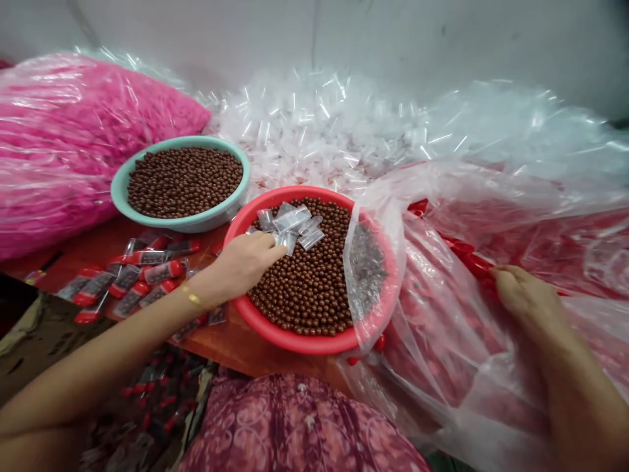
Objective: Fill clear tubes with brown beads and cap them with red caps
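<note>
At centre, the curled left hand (244, 263) apparently picks among clear plastic tubes (293, 219), next needing a light pinch; at right, the right hand (528, 303) bends, both grips unclear.

The brown balls (304, 295) before me look smooth and glossy, the red basin (295, 342) smooth plastic, the tubes (292, 219) clear shiny plastic, the bag (427, 269) crinkled film, my bracelet (192, 296) polished metal, my garment (295, 429) matt cloth.

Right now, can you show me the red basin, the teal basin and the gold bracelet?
Red basin (307, 345), head view: near rim.
Teal basin (196, 224), head view: near wall.
Gold bracelet (195, 299), head view: widest part.
</note>
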Demonstrator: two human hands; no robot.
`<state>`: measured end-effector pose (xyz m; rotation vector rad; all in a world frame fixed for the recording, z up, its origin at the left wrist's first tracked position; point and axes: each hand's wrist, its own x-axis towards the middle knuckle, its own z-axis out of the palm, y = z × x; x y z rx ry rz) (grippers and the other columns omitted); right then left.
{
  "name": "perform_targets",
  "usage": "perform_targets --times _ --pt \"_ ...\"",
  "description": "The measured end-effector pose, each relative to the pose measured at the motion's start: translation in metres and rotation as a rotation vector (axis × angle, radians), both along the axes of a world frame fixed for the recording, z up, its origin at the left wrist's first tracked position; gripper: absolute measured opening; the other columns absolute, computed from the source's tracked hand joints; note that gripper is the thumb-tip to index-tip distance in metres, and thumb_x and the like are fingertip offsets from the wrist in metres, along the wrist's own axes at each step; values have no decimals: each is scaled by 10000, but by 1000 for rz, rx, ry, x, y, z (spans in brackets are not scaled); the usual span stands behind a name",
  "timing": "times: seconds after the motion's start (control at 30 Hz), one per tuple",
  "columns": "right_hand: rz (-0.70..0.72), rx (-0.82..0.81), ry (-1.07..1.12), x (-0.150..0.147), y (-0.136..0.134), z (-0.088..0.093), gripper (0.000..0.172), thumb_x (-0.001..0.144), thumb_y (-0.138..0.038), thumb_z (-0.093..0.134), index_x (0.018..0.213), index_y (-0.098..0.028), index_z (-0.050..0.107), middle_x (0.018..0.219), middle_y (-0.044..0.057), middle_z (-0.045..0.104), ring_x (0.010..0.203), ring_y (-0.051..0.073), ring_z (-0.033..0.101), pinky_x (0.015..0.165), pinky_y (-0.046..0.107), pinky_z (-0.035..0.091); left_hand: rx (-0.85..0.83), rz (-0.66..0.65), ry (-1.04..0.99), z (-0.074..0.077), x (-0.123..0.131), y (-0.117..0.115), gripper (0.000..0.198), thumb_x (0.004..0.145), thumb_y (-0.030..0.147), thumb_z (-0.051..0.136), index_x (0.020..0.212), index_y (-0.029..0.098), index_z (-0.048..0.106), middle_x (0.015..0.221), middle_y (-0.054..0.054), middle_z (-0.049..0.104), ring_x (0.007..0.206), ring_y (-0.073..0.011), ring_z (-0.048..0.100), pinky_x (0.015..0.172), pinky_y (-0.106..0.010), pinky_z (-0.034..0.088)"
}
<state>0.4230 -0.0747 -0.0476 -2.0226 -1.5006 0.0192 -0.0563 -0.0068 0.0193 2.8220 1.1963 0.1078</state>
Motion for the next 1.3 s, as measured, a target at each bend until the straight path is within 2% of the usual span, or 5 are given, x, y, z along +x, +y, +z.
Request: perform_targets --times 0.17,0.3,0.67,0.97,1.3 --pt "-307 -363 95 -31 -9 16 301 627 -404 707 462 -300 478 454 55 499 413 145 411 506 382 314 -107 229 168 -13 46 34 472 854 495 495 1035 66 570 985 -193 656 908 -286 641 733 -327 499" --pt "-374 -437 57 -48 -8 22 261 667 -416 643 539 -291 454 490 11 460 478 177 421 553 359 336 -93 301 226 -14 59 42 378 841 332 515 1093 52 546 1039 -202 646 963 -318 639 746 -357 512" --pt "-358 -494 -9 -44 -11 15 248 658 -489 482 698 -246 458 580 2 447 556 195 438 585 323 338 -387 68 344 -3 42 15 131 771 234 543 759 156 648 770 -74 684 772 -225 649 686 -292 467" --pt "-373 -486 41 -48 -10 17 195 727 -406 563 680 -251 454 564 5 472 544 179 441 609 330 350 -629 262 -198 -55 101 31 41 666 126 599 674 139 561 657 -26 605 735 -196 624 681 -286 485" --pt "-508 -228 98 -45 -12 30 157 732 -315 459 615 -282 360 555 14 421 530 191 393 577 349 324 -1227 246 -1089 -35 69 28 306 576 113 734 816 140 544 792 32 624 758 -82 580 805 -252 442"
